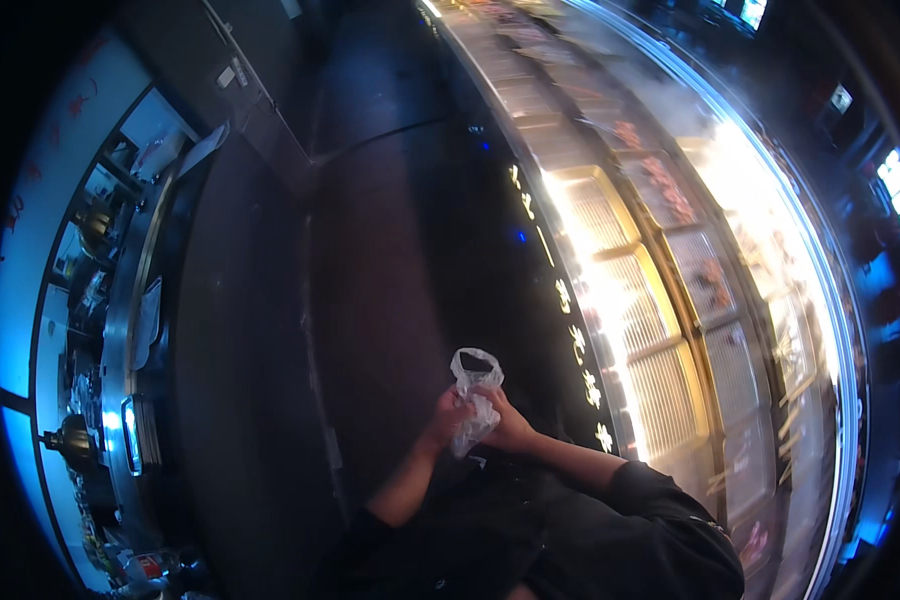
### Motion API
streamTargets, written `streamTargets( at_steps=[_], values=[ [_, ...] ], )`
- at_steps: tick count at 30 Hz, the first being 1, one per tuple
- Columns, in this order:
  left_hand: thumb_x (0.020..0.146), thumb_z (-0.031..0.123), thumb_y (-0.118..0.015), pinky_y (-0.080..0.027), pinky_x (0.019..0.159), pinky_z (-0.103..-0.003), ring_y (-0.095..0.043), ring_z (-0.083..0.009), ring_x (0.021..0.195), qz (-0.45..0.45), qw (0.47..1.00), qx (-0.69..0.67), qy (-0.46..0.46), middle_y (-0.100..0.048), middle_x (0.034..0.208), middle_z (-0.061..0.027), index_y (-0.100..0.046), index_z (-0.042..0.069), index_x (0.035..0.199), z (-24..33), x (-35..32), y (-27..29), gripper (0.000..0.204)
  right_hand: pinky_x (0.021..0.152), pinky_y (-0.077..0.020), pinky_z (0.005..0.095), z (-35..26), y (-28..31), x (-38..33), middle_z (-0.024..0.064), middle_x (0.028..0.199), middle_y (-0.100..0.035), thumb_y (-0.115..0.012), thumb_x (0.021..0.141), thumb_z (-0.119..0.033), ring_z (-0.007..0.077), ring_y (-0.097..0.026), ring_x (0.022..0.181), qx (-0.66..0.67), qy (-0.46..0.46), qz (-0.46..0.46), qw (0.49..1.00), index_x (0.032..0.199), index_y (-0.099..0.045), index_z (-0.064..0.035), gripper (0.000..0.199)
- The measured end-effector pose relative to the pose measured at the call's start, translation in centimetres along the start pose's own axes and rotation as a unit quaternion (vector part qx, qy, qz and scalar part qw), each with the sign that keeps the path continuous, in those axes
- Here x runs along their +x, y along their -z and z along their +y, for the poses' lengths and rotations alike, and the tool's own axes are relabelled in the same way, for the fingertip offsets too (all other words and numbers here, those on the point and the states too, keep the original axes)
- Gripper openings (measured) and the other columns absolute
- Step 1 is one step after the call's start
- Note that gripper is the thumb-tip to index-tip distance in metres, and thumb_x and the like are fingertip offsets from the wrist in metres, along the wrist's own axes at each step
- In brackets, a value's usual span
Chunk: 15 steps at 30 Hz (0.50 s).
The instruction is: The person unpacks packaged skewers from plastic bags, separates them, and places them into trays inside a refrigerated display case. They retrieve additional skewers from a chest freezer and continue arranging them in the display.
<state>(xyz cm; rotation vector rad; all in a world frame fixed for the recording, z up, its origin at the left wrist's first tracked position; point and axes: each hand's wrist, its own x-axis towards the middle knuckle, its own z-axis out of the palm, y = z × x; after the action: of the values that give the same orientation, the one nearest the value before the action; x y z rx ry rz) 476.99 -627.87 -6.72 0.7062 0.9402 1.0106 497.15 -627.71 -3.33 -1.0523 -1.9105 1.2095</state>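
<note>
A crumpled white translucent plastic bag [477,425] is bunched between my two hands, low in the middle of the view. Its handle loop stands up above my fingers. My left hand [447,416] is closed on the bag's left side. On the other side my right hand [507,424] grips it too, with its fingers curled around the plastic. Whether anything lies inside the bag, I cannot tell.
A brightly lit display case [660,390] with gold-rimmed trays runs along my right. On the left is a counter [120,350] behind a dark panel, with a lamp [70,440] and various items. Dark floor [370,270] stretches ahead between them.
</note>
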Motion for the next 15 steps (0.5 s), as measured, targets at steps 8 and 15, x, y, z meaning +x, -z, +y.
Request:
streamTargets(
  at_steps=[8,15],
  values=[
    [0.098,0.066,-0.059,-0.051,0.097,-0.054,-0.053,-0.0315,0.133,0.073,0.977,-0.158,0.127,-0.047,0.153,-0.0124,-0.039,0.021,0.156,11.5,19.5,13.6,0.076,0.096,-0.0547,0.0482,6.0,1.4,32.3,0.0184,0.120,-0.066,-0.078,0.078,-0.014,0.0418,-0.064,0.115,0.005,0.043,0.012,0.999,0.118,-0.067,-0.0082,0.042],
    [0.101,0.065,-0.053,-0.051,0.103,-0.054,-0.053,-0.0338,0.136,0.046,0.982,-0.172,-0.059,-0.052,0.152,-0.0094,-0.047,0.022,0.153,26.5,36.6,20.5,0.068,0.108,-0.0454,0.0491,3.7,6.5,62.4,0.0110,0.130,-0.061,-0.080,0.081,-0.023,0.0314,-0.058,0.126,-0.245,0.257,-0.318,0.879,0.122,-0.067,-0.0140,0.043]
  ],
)
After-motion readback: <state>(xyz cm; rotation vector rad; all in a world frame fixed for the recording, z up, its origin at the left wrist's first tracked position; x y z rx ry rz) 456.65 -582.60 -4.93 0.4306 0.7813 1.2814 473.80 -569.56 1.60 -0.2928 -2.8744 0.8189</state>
